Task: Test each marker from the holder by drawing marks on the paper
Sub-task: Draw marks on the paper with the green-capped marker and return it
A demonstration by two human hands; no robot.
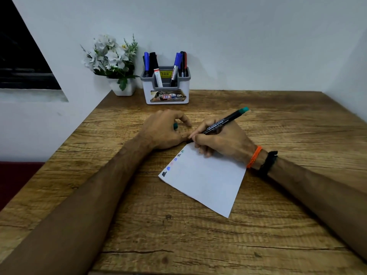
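Note:
A white sheet of paper [206, 181] lies tilted on the wooden table, with several small coloured test marks along its upper left edge. My right hand [220, 142] grips a black marker with a green end [226, 122], its tip down at the paper's top corner. My left hand [164, 130] rests just left of that corner, fingers curled round the marker's green cap [175, 126]. At the back against the wall stands the grey and white holder [166, 86], with blue, black and red markers upright in it.
A white pot of white artificial flowers [115, 62] stands left of the holder in the corner. Walls close the table at the back and on the left. Orange and black bands circle my right wrist [262, 159]. The wooden table [178, 235] stretches bare toward me.

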